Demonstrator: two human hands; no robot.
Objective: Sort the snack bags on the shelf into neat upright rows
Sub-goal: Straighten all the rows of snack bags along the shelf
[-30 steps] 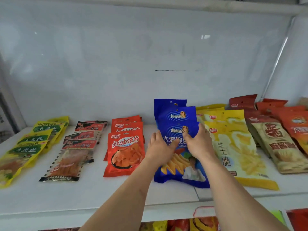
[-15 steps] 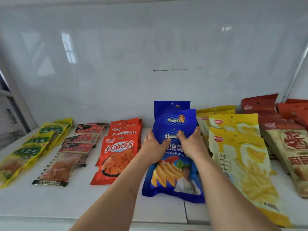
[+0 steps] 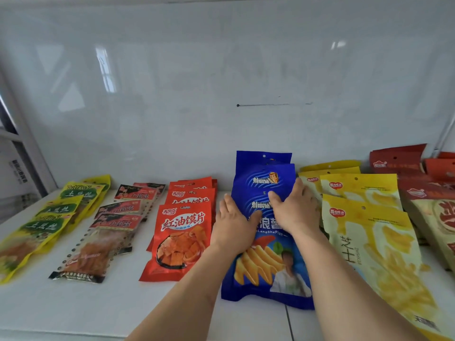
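Blue chip bags point(image 3: 264, 242) lie overlapped mid-shelf (three deep), left hand point(image 3: 234, 225) and right hand point(image 3: 296, 210) gripping the stack's edges, thumbs on top. Red bags point(image 3: 182, 239) sit left, yellow bags point(image 3: 374, 237) right, on the white shelf point(image 3: 123, 303).

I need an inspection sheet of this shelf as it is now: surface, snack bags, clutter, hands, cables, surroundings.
Surface: white shelf, seam near front.
Job's things: blue bags, red bags, yellow bags, green-yellow bags and clear packs lie overlapped in rows, not upright.
Clutter: nothing seen.
Hands: left hand and right hand grip the blue bags' sides.
Cables: nothing seen.
Surroundings: white back panel with a dark line.
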